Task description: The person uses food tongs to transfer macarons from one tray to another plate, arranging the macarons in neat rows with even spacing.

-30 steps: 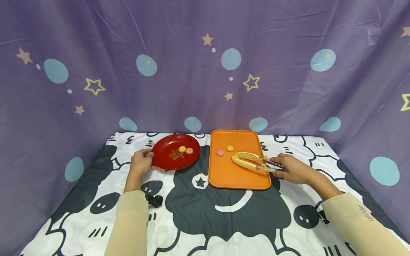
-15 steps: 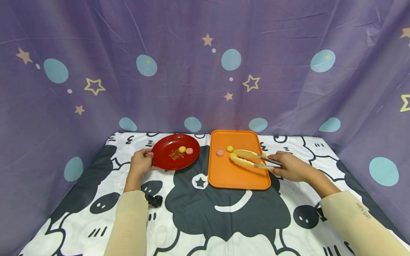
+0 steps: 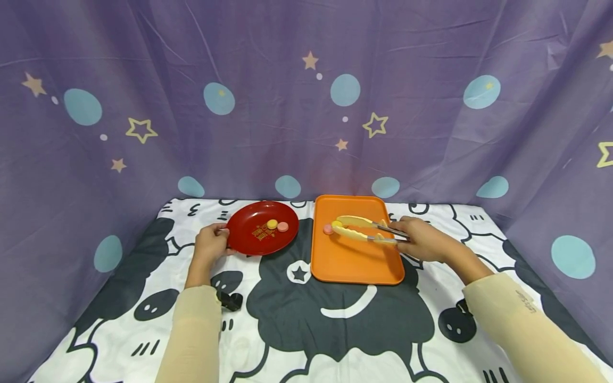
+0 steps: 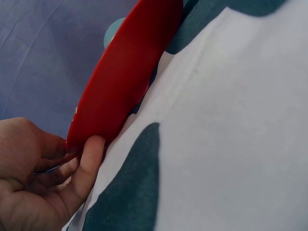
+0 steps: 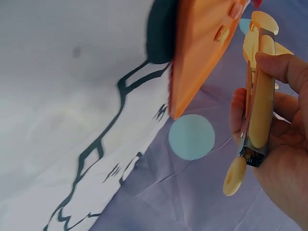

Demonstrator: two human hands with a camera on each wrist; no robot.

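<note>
My left hand pinches the left rim of a red plate, thumb on one side and fingers beneath. On the plate sit a yellow macaron and a pink macaron, side by side. My right hand grips tongs with pale yellow tips and metal arms. Over the orange tray, the tips reach left, with bright yellow showing between them. Just left of the tips lies another pink macaron. In the right wrist view a yellow macaron rests on the tray.
A white and dark grey cartoon cloth covers the table. Behind it hangs a purple curtain with stars and blue ovals. Plate and tray stand near the back edge, a narrow gap between them. A black strap device is on the left wrist.
My right hand and the tongs have moved left and slightly back across the tray, to the spot by the pink macaron. Left hand and plate stay put.
</note>
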